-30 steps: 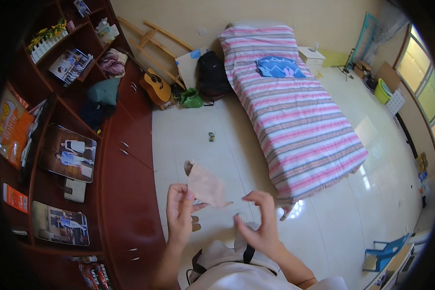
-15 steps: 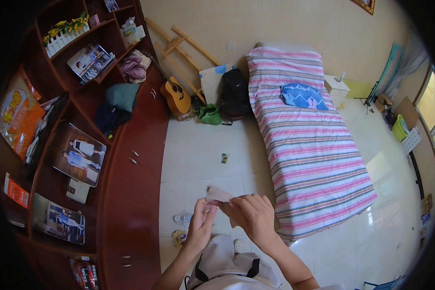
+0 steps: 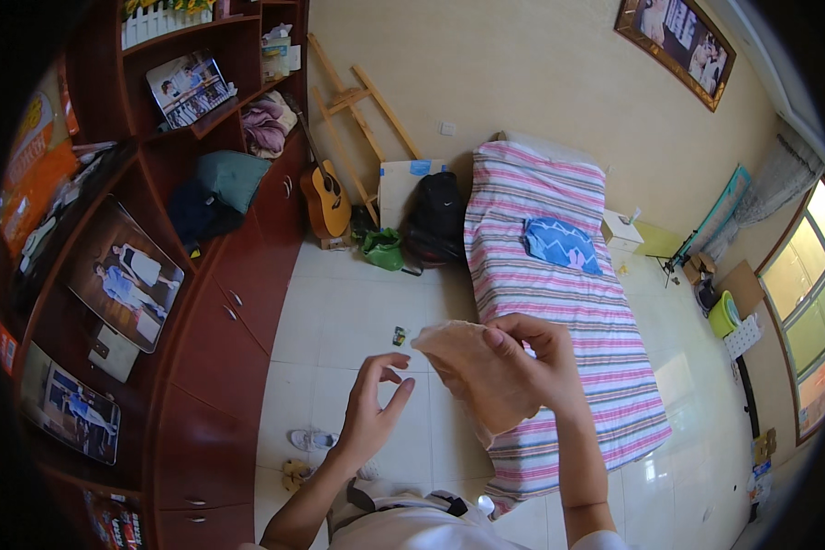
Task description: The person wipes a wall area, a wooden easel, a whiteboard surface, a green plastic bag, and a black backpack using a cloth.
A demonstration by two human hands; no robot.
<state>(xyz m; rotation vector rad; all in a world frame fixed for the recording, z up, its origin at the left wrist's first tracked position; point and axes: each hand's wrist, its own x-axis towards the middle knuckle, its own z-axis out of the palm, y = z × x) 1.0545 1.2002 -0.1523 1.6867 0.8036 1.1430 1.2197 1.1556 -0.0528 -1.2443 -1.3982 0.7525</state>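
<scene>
A thin, light-brown piece of material (image 3: 477, 376), slightly see-through with an uneven edge, hangs from my right hand (image 3: 548, 362). I cannot tell whether it is cloth or paper. The thumb and fingers of that hand pinch its upper right part. To its left, my left hand (image 3: 372, 403) is apart from it, thumb and fingers spread with nothing between them. Both hands are held in the air above the tiled floor, in front of my body.
A bed with a striped cover (image 3: 559, 321) and a blue pillow (image 3: 561, 244) stands to the right. Dark red cabinets (image 3: 213, 367) line the left. At the back are a guitar (image 3: 326, 203), a black backpack (image 3: 436, 215) and a green bag (image 3: 381, 249). Shoes (image 3: 312, 440) and a small packet (image 3: 400, 335) lie on the floor.
My left hand has let go of the light-brown piece and opened. My right hand has moved right and up with it, and the piece now hangs more spread out. My view has tilted up.
</scene>
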